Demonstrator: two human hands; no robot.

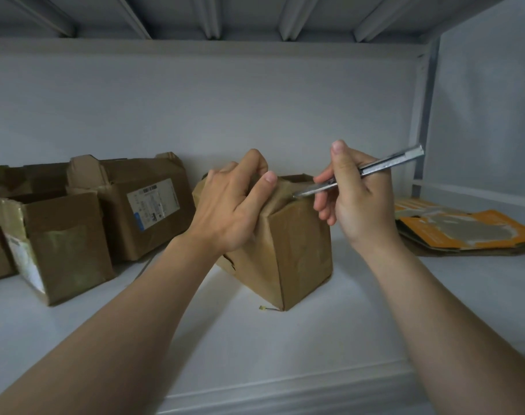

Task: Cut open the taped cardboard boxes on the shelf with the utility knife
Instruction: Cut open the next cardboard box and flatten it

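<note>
A small brown cardboard box [297, 250] stands corner-on in the middle of the white shelf [285, 348]. My left hand [231, 205] grips its top left edge, fingers curled over the rim. My right hand [351, 199] holds a silver utility knife [375, 169] like a pen. The blade tip touches the box's top edge, just right of my left thumb. The handle points up and to the right.
Opened cardboard boxes stand at the left: one with a white label [147, 205], one nearer with torn tape [57, 244]. Flattened orange and brown cardboard [462, 229] lies at the right. A grey shelf post [420, 121] rises behind it. A tiny scrap [262, 308] lies by the box.
</note>
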